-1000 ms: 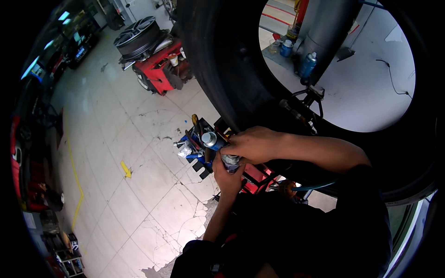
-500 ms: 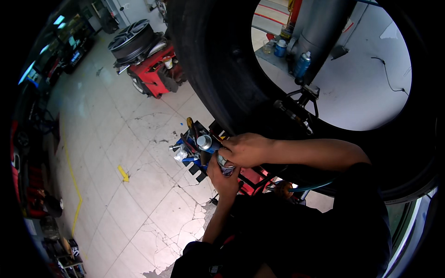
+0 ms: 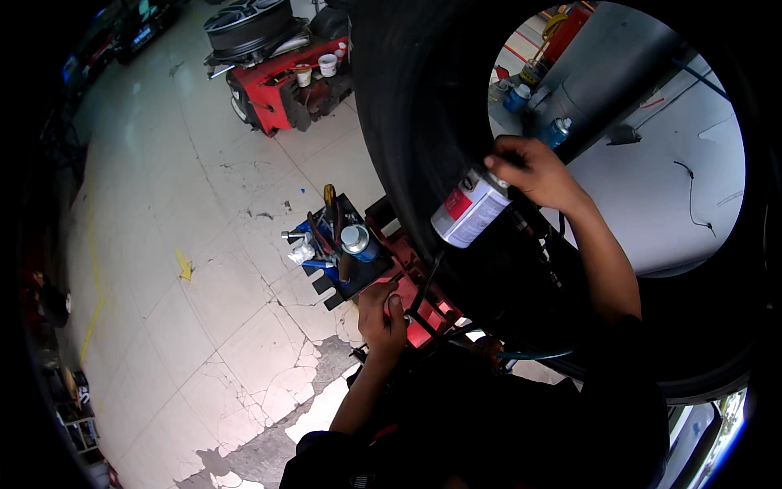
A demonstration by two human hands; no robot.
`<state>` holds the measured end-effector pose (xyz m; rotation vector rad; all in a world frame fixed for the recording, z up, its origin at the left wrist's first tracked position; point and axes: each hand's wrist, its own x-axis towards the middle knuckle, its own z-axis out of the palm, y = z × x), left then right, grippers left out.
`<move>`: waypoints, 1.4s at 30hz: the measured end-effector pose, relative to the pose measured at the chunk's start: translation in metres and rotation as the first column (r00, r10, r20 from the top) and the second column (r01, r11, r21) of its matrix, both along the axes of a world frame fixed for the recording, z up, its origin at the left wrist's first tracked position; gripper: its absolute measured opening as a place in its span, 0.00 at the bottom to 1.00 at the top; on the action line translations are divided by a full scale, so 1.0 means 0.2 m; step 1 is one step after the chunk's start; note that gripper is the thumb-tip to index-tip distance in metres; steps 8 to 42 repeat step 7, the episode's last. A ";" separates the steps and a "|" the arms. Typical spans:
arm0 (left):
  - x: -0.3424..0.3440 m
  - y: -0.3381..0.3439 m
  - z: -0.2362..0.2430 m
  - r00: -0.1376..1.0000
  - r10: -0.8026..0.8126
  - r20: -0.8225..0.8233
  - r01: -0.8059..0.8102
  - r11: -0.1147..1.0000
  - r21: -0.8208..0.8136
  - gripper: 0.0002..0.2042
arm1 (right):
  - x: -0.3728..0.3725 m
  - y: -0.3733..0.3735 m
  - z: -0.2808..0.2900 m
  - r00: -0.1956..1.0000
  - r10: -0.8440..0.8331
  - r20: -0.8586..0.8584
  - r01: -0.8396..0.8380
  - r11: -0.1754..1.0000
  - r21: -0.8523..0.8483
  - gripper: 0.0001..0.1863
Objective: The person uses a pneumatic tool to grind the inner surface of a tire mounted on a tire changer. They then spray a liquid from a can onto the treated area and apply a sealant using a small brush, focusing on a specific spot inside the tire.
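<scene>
My right hand [image 3: 533, 175] grips a can [image 3: 472, 209] with a white and red label by its upper end. The can is tilted, in front of the dark inner wall of a big black tire [image 3: 415, 106]. My left hand [image 3: 381, 322] is curled closed beside a red metal frame [image 3: 423, 326], below a tool tray; whether anything small sits in its fingers is hidden. In the tray [image 3: 326, 289] stands a blue can with a silver cap [image 3: 356, 240], among pliers-like tools with a yellow-tipped handle [image 3: 329, 196] and a crumpled white piece [image 3: 301, 251].
A wheel rim [image 3: 257, 33] lies on a red machine [image 3: 265, 94] with two white cups [image 3: 327, 64], at the far left. Through the tire's opening show a grey post [image 3: 603, 61] and blue bottles [image 3: 516, 99]. A yellow arrow [image 3: 184, 265] marks the cracked tile floor.
My hands were together over a round container by the tray. Now they are apart: my right hand has moved up and right with the labelled can, while my left stays low by the tray.
</scene>
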<state>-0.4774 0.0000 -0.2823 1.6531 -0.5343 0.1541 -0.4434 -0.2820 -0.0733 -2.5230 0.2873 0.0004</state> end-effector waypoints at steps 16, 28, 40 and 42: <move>0.30 0.19 -0.16 1.000 0.010 0.019 -0.012 0.995 0.099 0.04 | 0.14 -0.90 -0.49 0.902 -0.313 0.298 0.415 0.820 -0.394 0.23; 0.30 0.19 -0.16 1.000 0.010 0.019 -0.012 0.995 0.099 0.04 | 0.14 -0.90 -0.49 0.902 -0.313 0.298 0.415 0.820 -0.394 0.23; 0.30 0.19 -0.16 1.000 0.010 0.019 -0.012 0.995 0.099 0.04 | 0.14 -0.90 -0.49 0.902 -0.313 0.298 0.415 0.820 -0.394 0.23; 0.30 0.19 -0.16 1.000 0.010 0.019 -0.012 0.995 0.099 0.04 | 0.14 -0.90 -0.49 0.902 -0.313 0.298 0.415 0.820 -0.394 0.23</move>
